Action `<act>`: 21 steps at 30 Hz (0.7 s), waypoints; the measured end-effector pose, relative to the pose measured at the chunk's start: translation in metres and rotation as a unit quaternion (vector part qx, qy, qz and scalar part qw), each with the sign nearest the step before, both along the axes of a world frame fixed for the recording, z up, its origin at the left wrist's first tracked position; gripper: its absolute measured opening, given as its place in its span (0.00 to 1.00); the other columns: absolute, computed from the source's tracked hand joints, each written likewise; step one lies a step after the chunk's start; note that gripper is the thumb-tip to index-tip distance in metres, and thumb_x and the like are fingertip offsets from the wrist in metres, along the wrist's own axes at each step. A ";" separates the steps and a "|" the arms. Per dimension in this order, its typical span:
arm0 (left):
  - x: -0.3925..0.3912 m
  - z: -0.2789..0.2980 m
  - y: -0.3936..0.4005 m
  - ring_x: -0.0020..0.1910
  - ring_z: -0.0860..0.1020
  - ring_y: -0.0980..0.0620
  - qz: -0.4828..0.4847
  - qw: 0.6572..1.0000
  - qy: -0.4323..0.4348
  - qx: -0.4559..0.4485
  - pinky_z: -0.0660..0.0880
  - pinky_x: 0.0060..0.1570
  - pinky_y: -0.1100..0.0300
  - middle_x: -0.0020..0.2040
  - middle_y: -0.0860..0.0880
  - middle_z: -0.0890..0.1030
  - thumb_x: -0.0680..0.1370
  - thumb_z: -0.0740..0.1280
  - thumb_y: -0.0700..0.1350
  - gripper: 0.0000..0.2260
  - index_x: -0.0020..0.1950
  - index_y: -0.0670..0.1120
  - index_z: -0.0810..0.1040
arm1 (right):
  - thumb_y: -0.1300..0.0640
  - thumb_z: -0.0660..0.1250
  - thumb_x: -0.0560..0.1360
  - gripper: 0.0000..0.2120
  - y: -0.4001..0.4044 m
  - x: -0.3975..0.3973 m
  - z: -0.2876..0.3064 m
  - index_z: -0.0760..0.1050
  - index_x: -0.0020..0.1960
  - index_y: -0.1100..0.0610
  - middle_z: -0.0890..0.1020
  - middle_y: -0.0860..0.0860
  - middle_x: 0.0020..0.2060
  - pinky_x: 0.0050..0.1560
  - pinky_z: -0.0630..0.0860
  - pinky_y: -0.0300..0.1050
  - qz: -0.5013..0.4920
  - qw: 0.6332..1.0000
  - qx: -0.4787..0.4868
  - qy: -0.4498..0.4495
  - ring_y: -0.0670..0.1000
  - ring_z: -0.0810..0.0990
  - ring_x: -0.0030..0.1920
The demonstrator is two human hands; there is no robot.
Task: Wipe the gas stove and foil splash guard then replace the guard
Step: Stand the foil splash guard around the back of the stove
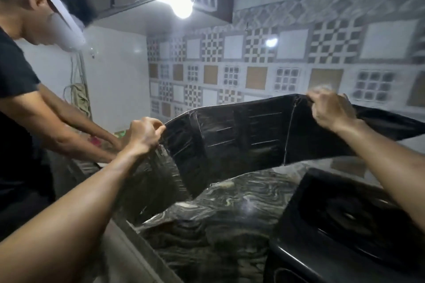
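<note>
You're gripping the foil splash guard [230, 135] by its top edge, both hands curled round it: left hand [143, 134] pinching the left end, right hand [331, 111] further along. The sheet is hanging below your grips, long axis running hand to hand, sagging mid-span over the marble counter [218, 225]. Gas stove [345, 220] is sitting below your right grip, so that hand is nearer.
</note>
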State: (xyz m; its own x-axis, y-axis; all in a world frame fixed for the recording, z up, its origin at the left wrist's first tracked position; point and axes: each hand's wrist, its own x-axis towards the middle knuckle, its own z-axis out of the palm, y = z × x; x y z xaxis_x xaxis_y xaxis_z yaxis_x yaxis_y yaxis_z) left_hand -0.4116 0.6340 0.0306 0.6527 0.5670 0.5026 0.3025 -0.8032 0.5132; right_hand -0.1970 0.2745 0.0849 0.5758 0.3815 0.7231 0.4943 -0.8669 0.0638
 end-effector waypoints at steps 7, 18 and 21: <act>0.087 0.008 -0.083 0.56 0.79 0.39 -0.066 0.996 -0.051 -0.026 0.75 0.55 0.49 0.58 0.44 0.82 0.79 0.65 0.52 0.11 0.54 0.51 0.84 | 0.65 0.55 0.77 0.18 -0.097 0.002 0.004 0.75 0.63 0.56 0.79 0.60 0.53 0.46 0.77 0.54 -0.135 0.989 0.016 -0.057 0.65 0.80 0.44; 0.217 -0.012 -0.207 0.51 0.79 0.37 -0.155 0.987 0.016 -0.034 0.74 0.48 0.51 0.52 0.39 0.82 0.80 0.62 0.49 0.11 0.52 0.49 0.83 | 0.63 0.55 0.79 0.17 -0.217 0.043 -0.056 0.72 0.65 0.55 0.77 0.60 0.55 0.48 0.75 0.53 -0.238 0.971 0.022 0.018 0.65 0.78 0.49; 0.251 -0.013 -0.238 0.51 0.80 0.40 -0.187 0.980 0.056 -0.023 0.75 0.50 0.51 0.51 0.40 0.83 0.81 0.62 0.48 0.11 0.53 0.47 0.82 | 0.63 0.54 0.79 0.18 -0.250 0.056 -0.072 0.70 0.67 0.53 0.76 0.58 0.58 0.48 0.74 0.51 -0.266 0.962 0.029 0.056 0.64 0.78 0.50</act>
